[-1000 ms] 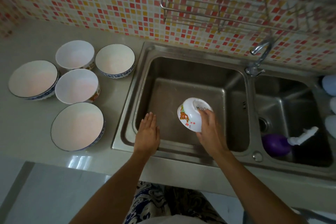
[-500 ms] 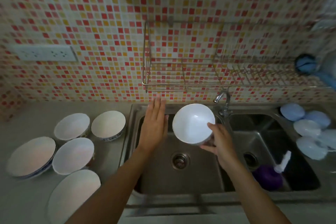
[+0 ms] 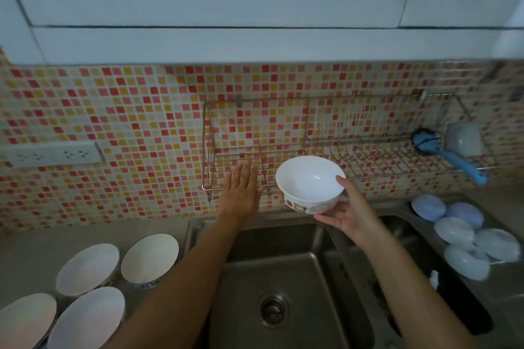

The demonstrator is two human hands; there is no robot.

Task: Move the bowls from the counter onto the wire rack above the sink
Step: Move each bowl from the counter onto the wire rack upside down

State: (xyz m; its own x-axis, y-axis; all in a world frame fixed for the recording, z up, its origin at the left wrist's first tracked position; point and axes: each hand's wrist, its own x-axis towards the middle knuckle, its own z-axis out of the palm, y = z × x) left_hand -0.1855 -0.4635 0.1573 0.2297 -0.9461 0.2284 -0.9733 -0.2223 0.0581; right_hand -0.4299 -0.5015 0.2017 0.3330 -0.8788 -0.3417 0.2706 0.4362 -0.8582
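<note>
A white bowl (image 3: 310,183) is held up in the right hand (image 3: 350,217), thumb hooked over the near rim and fingers cupped under the painted base, mouth facing up and tipped a bit toward the camera. It's hanging over the sink (image 3: 286,286), right in front of the wire rack (image 3: 368,150), not resting on it yet. The left hand (image 3: 242,191) is flat, fingers spread wide, nothing in it, stretched out just to the left of the bowl near the rack's left end.

Looks like glazed ceramic, so it's probably stiff, a bit heavy for its size, slick if wet, and easily chipped if it's knocked on the wires. The rim-and-base pinch seems the safest grip.

4 more bowls (image 3: 149,256) are seen waiting on the counter (image 3: 25,258), down and to the left of the left hand.
</note>
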